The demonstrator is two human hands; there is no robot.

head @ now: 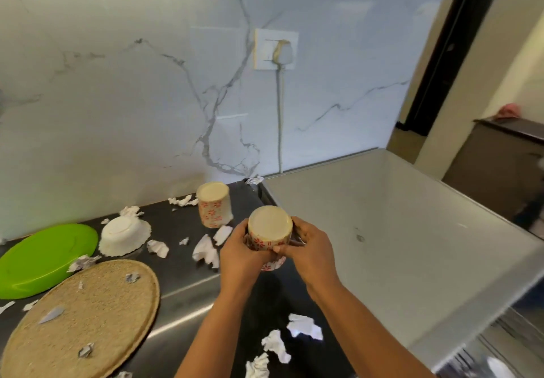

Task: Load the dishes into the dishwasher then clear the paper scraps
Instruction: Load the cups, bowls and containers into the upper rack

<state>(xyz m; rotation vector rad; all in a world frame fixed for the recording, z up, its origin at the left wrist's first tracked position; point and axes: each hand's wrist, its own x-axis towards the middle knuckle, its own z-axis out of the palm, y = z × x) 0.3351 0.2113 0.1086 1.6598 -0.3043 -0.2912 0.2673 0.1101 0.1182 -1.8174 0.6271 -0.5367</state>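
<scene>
Crumpled paper scraps (276,345) lie nearest me on the dark worktop (182,277). Beyond them, my left hand (238,252) and right hand (309,251) both clasp an upturned flowered cup (269,230). A second cup (213,203) sits inverted near the wall.

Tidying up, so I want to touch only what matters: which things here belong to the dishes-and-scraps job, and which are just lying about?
Job: held floral cup, gripped by left hand and right hand; second floral cup; white bowl; green plate; paper scraps.
Lying about: woven mat; wall plug and cord.
</scene>
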